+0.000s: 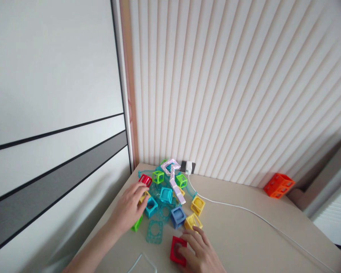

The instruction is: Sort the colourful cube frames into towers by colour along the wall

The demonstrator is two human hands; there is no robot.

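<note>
Your right hand (198, 248) holds the red block (174, 258) at the near edge of the pile, thumb over its open face and fingers along its side, a grip that likely steadies it without hiding the frame. Your left hand (127, 206) is loosely curled over a yellow block (145, 195); you hide the contact, so whether it grips cannot be told. The other blocks sit bunched within your reach, probably for easy picking, while an orange block (279, 185) stands well apart by the ribbed wall (216, 94). The blocks look like smooth plastic: hollow cubes with windowed sides. A see-through teal plate (154, 241) with a round hole lies flat on the counter (238, 235); a glossy lilac strip (174, 184) zigzags in jointed segments over the pile.
</note>
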